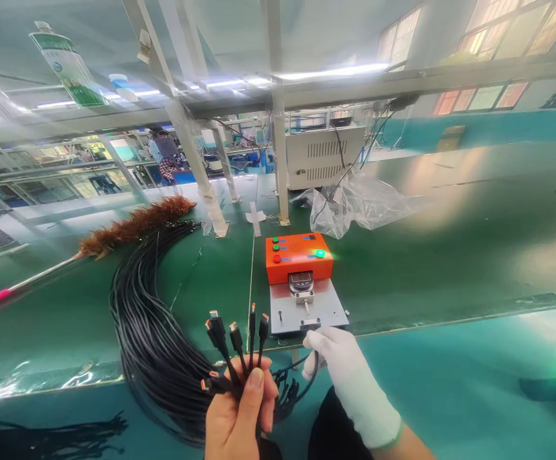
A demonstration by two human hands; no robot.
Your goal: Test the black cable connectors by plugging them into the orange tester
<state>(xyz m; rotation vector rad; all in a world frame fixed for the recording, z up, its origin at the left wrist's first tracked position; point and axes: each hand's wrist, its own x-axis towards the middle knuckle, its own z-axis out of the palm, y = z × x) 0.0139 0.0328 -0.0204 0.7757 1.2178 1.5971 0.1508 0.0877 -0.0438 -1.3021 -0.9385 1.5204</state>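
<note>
My bare left hand (244,409) is closed around several black USB cables (218,335). Their plugs, with orange in the metal ends, fan out above my thumb. In a white glove, my right hand (330,354) pinches a single black cable (314,377) at the front edge of a metal plate (282,313); that cable's plug end is hidden by the fingers. On the plate sits a digital dial gauge (301,281). Behind it stands an orange box (297,255) with green and red buttons and a glowing green light.
A thick bundle of black cables (139,300) hangs over the bench edge on the left, near a brown feather duster (134,223). Clear plastic sheeting (359,204) lies behind the orange box, before a grey metal cabinet (326,156). Shelf posts (280,153) rise from the green bench.
</note>
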